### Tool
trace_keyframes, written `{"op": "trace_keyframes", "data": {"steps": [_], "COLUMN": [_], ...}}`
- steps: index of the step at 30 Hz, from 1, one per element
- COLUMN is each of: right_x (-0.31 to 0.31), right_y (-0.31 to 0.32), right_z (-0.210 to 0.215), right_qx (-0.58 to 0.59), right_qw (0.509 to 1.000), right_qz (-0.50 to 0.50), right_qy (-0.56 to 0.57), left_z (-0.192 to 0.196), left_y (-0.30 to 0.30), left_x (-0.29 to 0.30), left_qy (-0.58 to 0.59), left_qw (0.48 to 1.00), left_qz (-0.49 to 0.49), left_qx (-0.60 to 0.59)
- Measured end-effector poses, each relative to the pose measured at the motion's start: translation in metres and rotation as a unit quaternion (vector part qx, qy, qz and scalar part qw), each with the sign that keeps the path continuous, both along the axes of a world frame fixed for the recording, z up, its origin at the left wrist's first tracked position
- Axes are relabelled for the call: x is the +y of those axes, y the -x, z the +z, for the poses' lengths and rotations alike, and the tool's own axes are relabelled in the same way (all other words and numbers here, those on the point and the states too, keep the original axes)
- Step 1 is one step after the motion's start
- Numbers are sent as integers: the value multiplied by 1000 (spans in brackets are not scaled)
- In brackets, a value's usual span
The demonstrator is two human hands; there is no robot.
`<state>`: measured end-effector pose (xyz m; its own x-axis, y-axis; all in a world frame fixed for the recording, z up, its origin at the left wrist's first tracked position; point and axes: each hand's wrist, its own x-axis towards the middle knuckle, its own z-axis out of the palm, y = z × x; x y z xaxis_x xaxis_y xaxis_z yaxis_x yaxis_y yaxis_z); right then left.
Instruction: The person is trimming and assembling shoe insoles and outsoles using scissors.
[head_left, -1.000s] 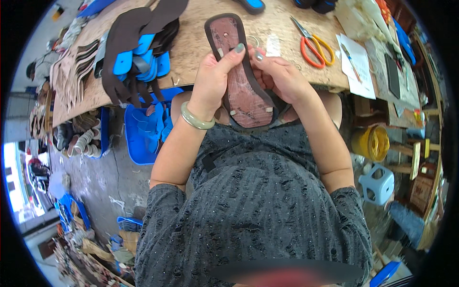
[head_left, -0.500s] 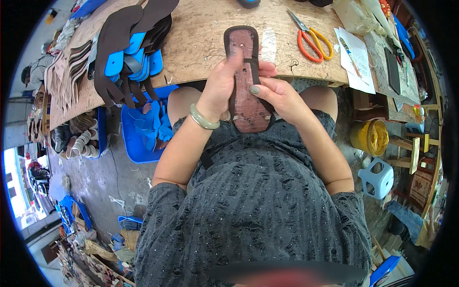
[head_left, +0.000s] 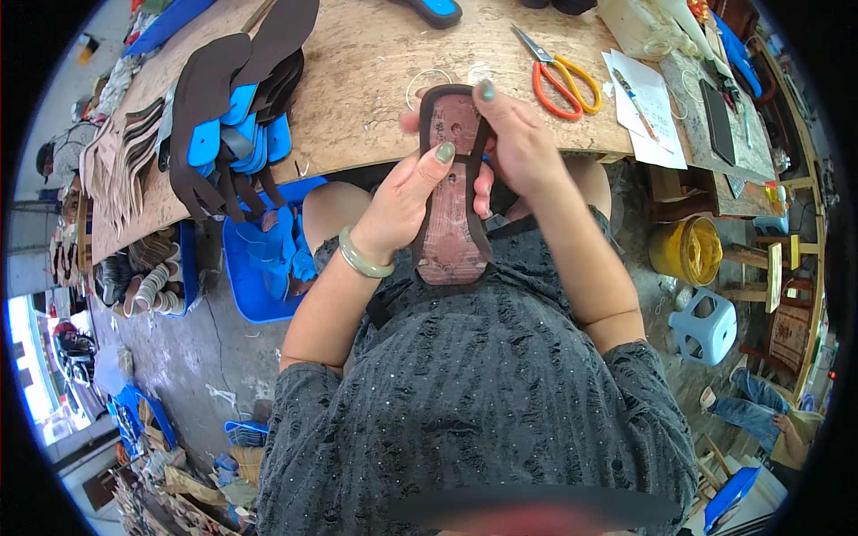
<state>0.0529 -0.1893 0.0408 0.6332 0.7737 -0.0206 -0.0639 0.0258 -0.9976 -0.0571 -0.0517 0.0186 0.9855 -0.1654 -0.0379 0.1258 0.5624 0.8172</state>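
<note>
I hold a shoe insole (head_left: 453, 219) over my lap, its reddish-brown face up and a dark binding round its edge. A dark strip crosses it near the middle, with a small hole on either side. My left hand (head_left: 402, 201) grips the left edge, thumb lying on the face by the strip. Round the far right edge my right hand (head_left: 523, 138) is closed, its thumb near the far end and fingers partly hidden underneath. Beyond the far end a thin loop of cord (head_left: 427, 82) lies on the wooden table (head_left: 357, 98).
Orange-and-yellow-handled scissors (head_left: 565, 85) and paper sheets (head_left: 651, 116) lie to the right. Dark strips with blue pieces (head_left: 207, 143) hang over the table's left edge above a blue bin (head_left: 255, 304). A yellow-lined bucket (head_left: 686, 250), a light-blue stool (head_left: 706, 326) and a seated person (head_left: 760, 420) are at right.
The insole has come nearer my body. My right hand has moved from its middle to its far end, and my left hand has slid down the left edge. A person has appeared at lower right.
</note>
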Motion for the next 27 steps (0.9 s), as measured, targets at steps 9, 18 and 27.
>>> {"op": "trace_keyframes", "data": {"steps": [9, 18, 27], "right_x": [-2, -35, -35], "right_y": [-5, 6, 27], "right_z": [4, 50, 53], "right_qx": [37, -129, -721], "right_qw": [965, 980, 673], "right_qz": [145, 18, -36], "right_qy": [-215, -149, -161], "left_z": [10, 55, 62], "left_y": [-7, -15, 13], "left_x": [2, -9, -32], "left_qy": [-88, -225, 112], "left_qw": [994, 962, 991], "left_qz": [-40, -125, 71], "left_qx": [-59, -95, -24]}}
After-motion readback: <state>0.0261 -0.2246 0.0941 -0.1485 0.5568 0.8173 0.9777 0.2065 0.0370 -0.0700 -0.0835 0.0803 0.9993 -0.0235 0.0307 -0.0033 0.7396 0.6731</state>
